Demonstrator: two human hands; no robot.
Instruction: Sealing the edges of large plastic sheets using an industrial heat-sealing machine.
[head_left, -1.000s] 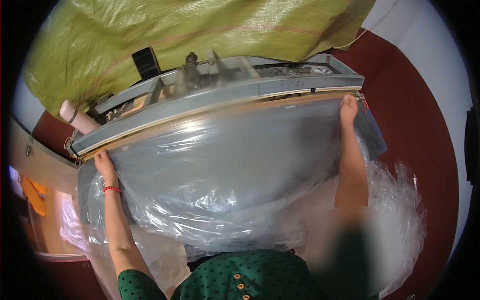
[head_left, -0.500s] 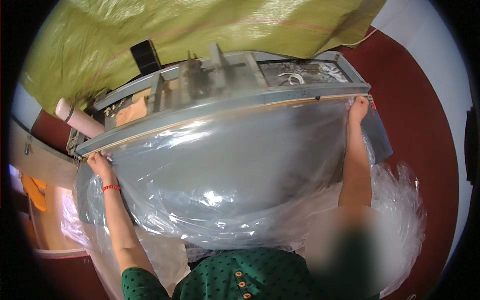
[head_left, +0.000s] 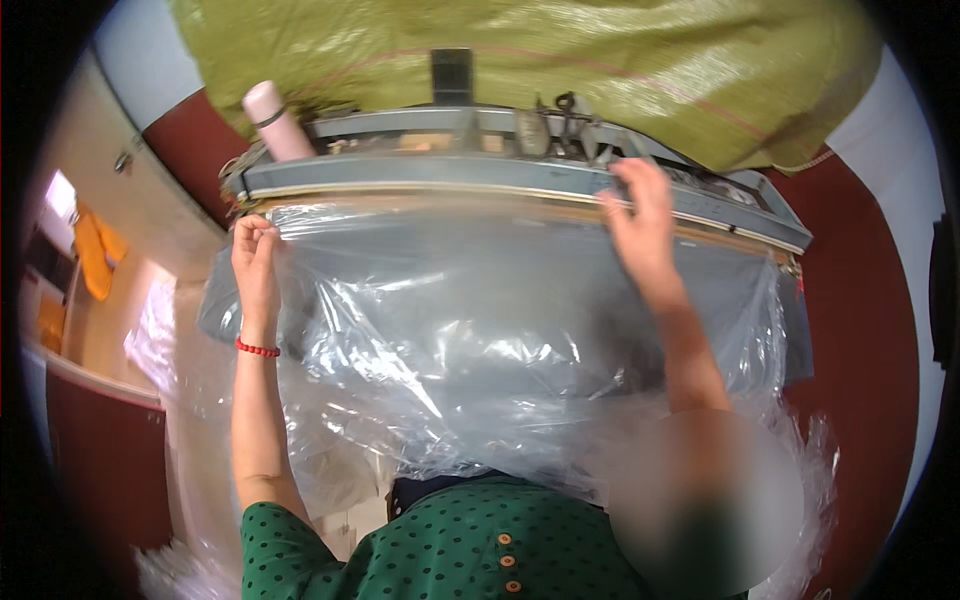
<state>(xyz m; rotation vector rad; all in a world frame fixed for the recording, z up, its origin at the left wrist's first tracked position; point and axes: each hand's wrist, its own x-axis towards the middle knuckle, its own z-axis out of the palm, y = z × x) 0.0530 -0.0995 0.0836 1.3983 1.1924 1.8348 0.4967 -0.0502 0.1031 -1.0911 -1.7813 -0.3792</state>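
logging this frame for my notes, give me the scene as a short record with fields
left hand: pinches the left end of the clear plastic bag at the machine's edge
right hand: open, fingers spread over the grey sealing machine
bag: wide, crumpled, spread from the machine toward the person
wrist: red bead bracelet on the left
behind: pink bottle, olive woven sack

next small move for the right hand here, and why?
Probably bring the right hand back down onto the plastic sheet's top edge, right of centre. The left hand pinches that edge at the left end of the grey machine bar, while the right hand hovers blurred over the bar, holding nothing, so that side of the sheet lies unheld.
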